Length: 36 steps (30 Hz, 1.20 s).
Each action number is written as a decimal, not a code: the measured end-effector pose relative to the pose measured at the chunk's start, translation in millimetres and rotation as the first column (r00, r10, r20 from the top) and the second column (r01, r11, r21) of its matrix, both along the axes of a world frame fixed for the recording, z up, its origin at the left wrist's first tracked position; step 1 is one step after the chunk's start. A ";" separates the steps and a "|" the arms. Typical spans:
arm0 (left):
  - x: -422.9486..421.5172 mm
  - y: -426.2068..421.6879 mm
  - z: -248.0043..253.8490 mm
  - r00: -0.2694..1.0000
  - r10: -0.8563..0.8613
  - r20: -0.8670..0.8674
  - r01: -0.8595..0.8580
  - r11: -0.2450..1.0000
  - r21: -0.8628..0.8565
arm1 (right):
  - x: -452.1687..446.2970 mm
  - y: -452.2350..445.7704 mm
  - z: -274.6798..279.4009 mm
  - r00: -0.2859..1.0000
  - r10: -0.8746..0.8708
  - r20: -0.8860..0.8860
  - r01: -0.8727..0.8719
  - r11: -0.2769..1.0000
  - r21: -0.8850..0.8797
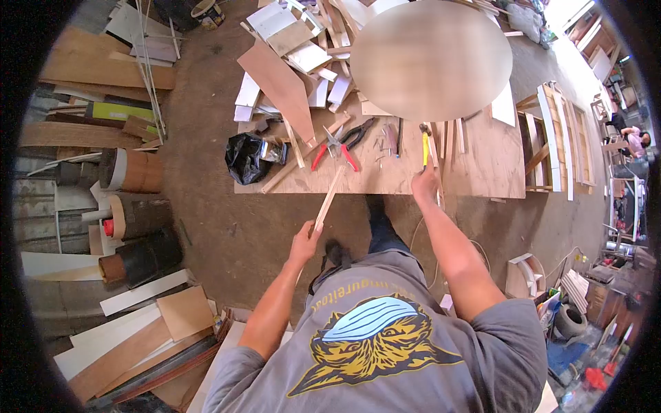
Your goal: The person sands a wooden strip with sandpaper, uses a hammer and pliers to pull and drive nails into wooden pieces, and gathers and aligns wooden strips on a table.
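My left hand (305, 241) is closed around a thin wooden strip (329, 199), which slants up to the workbench's front edge. My right hand (425, 184) grips a hammer (425, 150) by its yellow handle, the head pointing away from me over the plywood bench top (482, 168). Between the two hands, a red-handled cutting tool (335, 148) lies on the bench, next to black-handled pliers (360, 134). Several small thin pieces, perhaps nails (380, 144), and slim rod-like tools (394, 138) rest near the hammer.
Wood offcuts (289, 41) are heaped on the bench's far left. A black plastic bag (244, 160) sits at its left corner. Rolls of material (141, 255) and boards (131, 337) lie on the left. A wooden frame (558, 141) stands right; a person (635, 140) is farther off.
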<state>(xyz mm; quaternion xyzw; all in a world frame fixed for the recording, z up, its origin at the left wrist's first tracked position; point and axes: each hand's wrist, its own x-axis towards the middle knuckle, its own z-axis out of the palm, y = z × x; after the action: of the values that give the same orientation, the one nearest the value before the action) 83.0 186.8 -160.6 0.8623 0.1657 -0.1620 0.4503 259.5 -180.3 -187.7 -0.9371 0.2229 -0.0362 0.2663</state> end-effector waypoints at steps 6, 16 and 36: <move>20.1 -9.7 -2.3 0.999 0.027 -0.036 -0.033 0.986 -0.162 | 36.5 -6.4 -17.3 0.993 0.019 -0.119 -0.017 1.000 0.023; 48.4 -24.0 7.7 0.965 0.207 -0.159 -0.253 0.890 -0.380 | 93.5 47.2 6.7 0.881 0.458 -0.119 -0.460 0.888 0.019; 39.9 -29.5 29.5 0.920 0.381 -0.085 -0.383 0.837 -0.391 | 170.5 153.9 7.8 0.856 0.105 -0.506 0.085 0.937 0.338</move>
<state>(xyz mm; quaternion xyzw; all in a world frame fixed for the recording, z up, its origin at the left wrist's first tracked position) 122.9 157.3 -131.1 0.7008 0.2984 -0.1010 0.6400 430.0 -26.4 -179.9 -0.8511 0.2837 0.2581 0.3584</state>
